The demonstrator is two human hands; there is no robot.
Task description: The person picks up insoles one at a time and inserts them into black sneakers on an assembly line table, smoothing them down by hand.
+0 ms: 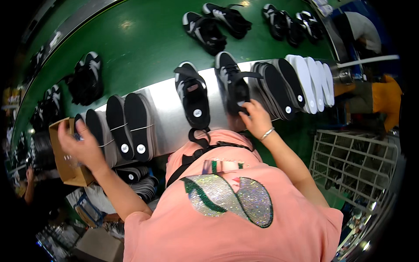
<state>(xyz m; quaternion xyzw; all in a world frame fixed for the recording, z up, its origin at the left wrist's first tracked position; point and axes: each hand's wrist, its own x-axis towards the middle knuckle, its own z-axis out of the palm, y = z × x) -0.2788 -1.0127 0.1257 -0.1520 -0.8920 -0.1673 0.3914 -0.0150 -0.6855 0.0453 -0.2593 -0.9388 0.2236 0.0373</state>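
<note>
My right hand (257,118) is at the heel of a black and grey sneaker (228,78), its fingers closed on the collar. To the left of it stands another sneaker (188,89), toe pointing away, with a black insole and a round white sticker inside. Both are on a shiny metal ledge (166,109). Far to the left, my left hand (83,146) is over an open cardboard box (65,168), slightly blurred, fingers apart. I see nothing held in it; the box's contents are mostly hidden behind the hand.
Banded stacks of black insoles (138,126) lie beside the box. More black insoles (275,94) and white insoles (301,81) are at the right. Several sneakers (203,32) sit on the green surface (139,43) beyond. A wire rack (349,161) stands at right, near another person (386,102).
</note>
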